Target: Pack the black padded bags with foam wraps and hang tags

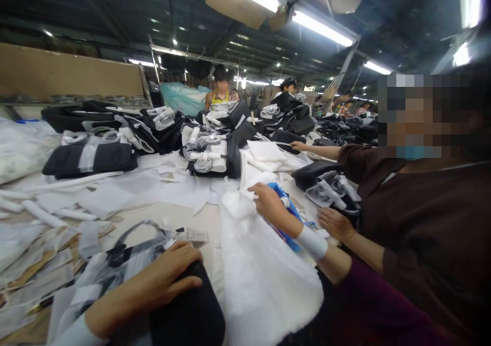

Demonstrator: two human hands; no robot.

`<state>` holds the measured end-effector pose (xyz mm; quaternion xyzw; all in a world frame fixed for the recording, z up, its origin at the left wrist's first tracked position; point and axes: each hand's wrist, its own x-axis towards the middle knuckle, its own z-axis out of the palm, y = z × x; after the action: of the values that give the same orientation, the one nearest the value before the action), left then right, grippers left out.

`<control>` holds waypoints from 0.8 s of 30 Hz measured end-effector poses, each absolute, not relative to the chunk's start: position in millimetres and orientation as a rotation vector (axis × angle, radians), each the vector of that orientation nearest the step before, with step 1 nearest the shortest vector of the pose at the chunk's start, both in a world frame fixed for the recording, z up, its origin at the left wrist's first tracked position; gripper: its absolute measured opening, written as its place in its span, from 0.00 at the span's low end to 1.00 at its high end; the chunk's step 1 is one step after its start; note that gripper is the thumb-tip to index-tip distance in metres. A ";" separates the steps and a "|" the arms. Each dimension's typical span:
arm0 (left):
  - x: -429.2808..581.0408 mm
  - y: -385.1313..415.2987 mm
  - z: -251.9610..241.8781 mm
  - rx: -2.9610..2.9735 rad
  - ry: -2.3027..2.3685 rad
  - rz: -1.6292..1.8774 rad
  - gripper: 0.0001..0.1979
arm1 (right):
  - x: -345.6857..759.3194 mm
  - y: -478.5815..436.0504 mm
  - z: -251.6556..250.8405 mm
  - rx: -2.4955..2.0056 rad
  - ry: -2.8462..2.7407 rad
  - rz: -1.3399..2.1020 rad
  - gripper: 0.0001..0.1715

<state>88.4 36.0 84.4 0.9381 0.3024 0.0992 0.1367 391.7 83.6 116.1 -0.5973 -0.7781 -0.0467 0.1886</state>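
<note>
My left hand rests on a black bag at the near edge of the table, its fingers stretched out over the top. Clear wrapping and a grey strap lie on the bag's far side. Farther right, my right hand is closed, thumb and fingers pinching the upper end of a soft white padding sheet. The sheet spreads toward me and hangs over the table edge. Beneath my right wrist lies a blue plastic packet, partly hidden by the arm.
A co-worker in a dark brown top stands close on my right, both arms over the table. Black bags with wrapped straps are piled across the far side. White foam sheets and paper scraps cover much of the table.
</note>
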 end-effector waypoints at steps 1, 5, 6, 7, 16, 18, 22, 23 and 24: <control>88.7 34.6 84.8 2.711 0.870 0.285 0.11 | 404.6 99.5 124.0 -1.717 -2.194 -0.223 0.28; 92.7 30.0 89.7 2.682 0.859 0.263 0.11 | 429.8 142.5 125.8 -1.743 -2.364 -0.358 0.33; 93.6 29.5 90.8 2.676 0.859 0.251 0.11 | 431.0 148.0 121.1 -1.729 -2.416 -0.370 0.33; 94.2 29.3 91.6 2.666 0.866 0.229 0.11 | 431.4 152.0 115.8 -1.712 -2.461 -0.375 0.34; 100.6 42.2 87.1 2.737 0.813 0.126 0.13 | 450.4 164.7 83.7 -1.357 -2.575 -0.567 0.24; 104.0 46.0 88.4 2.784 0.781 0.105 0.15 | 453.0 166.8 82.6 -1.300 -2.547 -0.588 0.22; 110.1 50.3 92.1 2.843 0.755 0.016 0.16 | 452.1 167.8 96.4 -1.251 -2.485 -0.609 0.21; 111.1 50.6 92.3 2.848 0.759 -0.010 0.16 | 451.1 165.3 103.7 -1.242 -2.465 -0.629 0.21; 111.9 50.7 92.1 2.852 0.766 -0.035 0.16 | 449.8 161.0 112.4 -1.242 -2.438 -0.662 0.21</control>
<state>111.9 50.7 92.1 0.9614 0.2581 -0.0117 0.0942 449.8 161.0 112.4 -0.4352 -0.8546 -0.2319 0.1625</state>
